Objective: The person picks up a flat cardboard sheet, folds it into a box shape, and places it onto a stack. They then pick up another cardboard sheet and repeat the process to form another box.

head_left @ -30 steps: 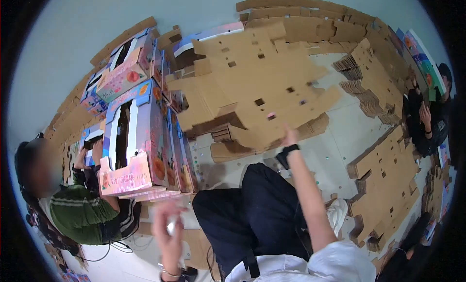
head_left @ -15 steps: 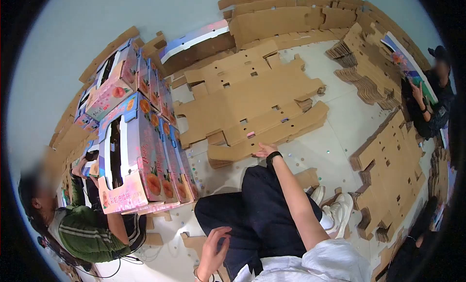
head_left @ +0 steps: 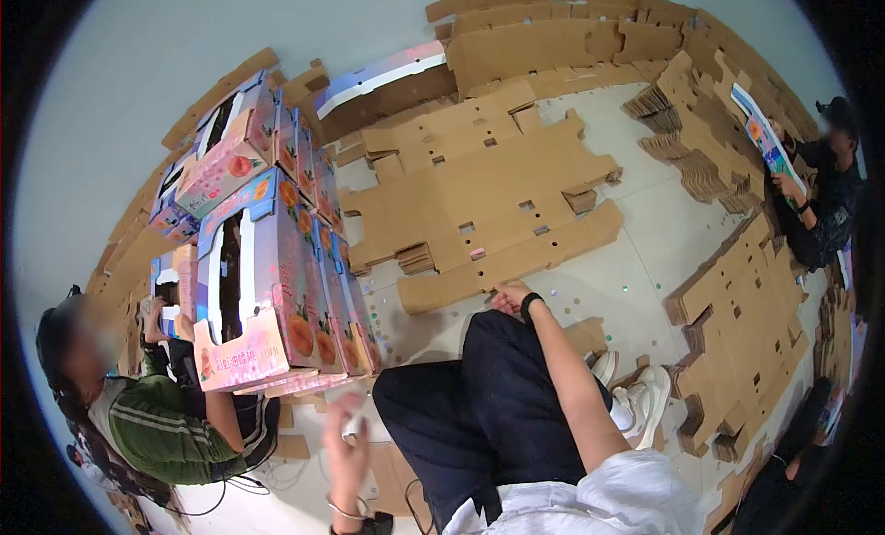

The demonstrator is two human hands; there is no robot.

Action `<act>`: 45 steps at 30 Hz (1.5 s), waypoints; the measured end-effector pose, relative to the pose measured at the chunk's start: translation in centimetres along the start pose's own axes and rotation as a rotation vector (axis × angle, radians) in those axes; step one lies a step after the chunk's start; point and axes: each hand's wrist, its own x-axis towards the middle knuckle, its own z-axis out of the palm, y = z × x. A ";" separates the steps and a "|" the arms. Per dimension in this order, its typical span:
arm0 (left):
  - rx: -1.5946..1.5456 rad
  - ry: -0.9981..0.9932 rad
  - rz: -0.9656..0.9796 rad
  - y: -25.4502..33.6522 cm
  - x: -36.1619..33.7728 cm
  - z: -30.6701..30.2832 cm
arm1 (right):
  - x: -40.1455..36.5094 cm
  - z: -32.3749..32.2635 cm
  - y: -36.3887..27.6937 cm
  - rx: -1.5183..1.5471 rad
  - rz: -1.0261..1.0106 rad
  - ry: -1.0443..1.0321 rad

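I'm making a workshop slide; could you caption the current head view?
Right hand near flat cardboard sheets, left hand near boxes printed with fruit.

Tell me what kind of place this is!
Probably a workroom for folding fruit boxes: flat cardboard box blanks lie stacked on the tiled floor, and folded, printed fruit boxes stand piled beside a person in green.

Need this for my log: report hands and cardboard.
Left hand blurred, grip unclear. Right hand beside flat cardboard stack, nothing visibly held. Printed boxes standing left.
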 end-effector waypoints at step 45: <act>-0.202 -0.647 0.056 11.6 -10.3 5.3 | -21.3 3.7 -2.1 -0.317 -0.716 -0.355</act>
